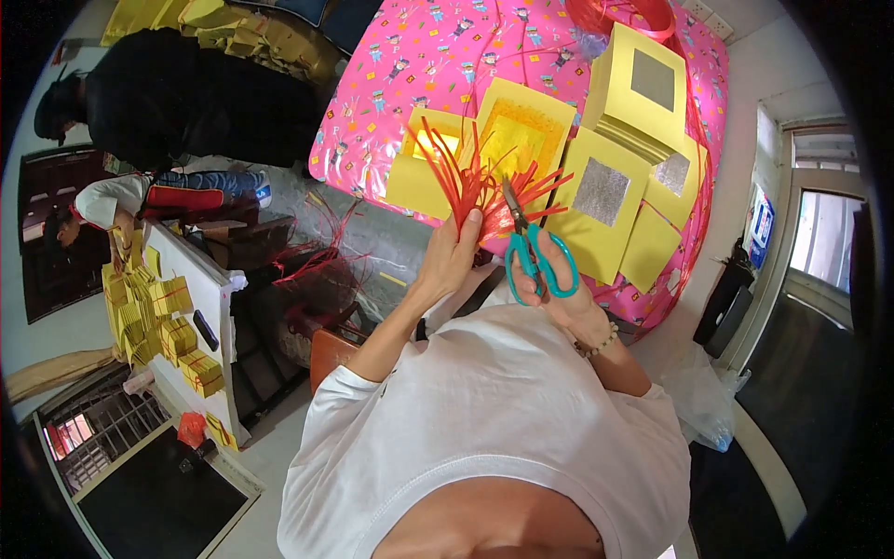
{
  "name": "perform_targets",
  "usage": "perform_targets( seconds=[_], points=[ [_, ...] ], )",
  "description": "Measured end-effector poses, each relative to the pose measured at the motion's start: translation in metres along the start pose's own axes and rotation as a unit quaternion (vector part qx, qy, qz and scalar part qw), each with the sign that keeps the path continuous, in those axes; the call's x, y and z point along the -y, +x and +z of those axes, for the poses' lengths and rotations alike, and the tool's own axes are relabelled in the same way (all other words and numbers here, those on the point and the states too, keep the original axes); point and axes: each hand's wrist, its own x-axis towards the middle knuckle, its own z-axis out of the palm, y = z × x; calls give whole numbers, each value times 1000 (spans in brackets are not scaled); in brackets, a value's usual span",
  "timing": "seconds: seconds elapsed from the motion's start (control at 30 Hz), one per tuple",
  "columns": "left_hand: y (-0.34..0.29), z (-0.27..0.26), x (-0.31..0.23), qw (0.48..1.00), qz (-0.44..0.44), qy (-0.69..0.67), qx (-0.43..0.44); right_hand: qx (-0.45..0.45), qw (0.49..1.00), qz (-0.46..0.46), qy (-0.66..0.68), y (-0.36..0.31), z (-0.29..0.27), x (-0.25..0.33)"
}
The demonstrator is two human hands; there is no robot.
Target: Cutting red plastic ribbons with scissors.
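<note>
My left hand point(453, 250) is closed around a bunch of red plastic strips point(449, 177), whose loose ends fan out above and to the right of the fingers. In my right hand point(561, 289) is a pair of scissors point(519, 244) with teal handles, fingers through the loops. Its blades point up and away from me and reach in among the strips; how far they are parted I cannot tell. Just beyond the strips lie yellow paper sheets point(529, 114), one with an orange-bordered bright yellow centre.
A pink patterned cloth point(372, 112) covers the table before me. Stacked yellow paper with silver squares point(610, 154) stands at its right, with a red strip coil point(643, 23) behind. Leftward, a person point(116, 200) bends over a white table point(209, 279) holding tied yellow bundles point(177, 337). Red strips point(321, 252) litter the floor.
</note>
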Motion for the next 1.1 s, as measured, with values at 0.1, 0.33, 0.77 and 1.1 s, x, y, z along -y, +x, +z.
perform_targets(
  seconds=[0.1, 0.33, 0.77, 1.1],
  points=[
    [1, 1, 3, 1000, 5, -20, -14, 64, 997, -40, -2, -2, 0, 4],
    [1, -3, -1, 1000, -15, -11, 9, 87, 996, 31, 5, -4, 6, 3],
    [-4, -7, -8, 999, 23, 9, 34, 81, 997, 11, -12, 6, -4, 1],
    [-3, -9, -4, 999, 23, 6, 40, 46, 999, -2, -24, 6, -4, 8]
  ],
)
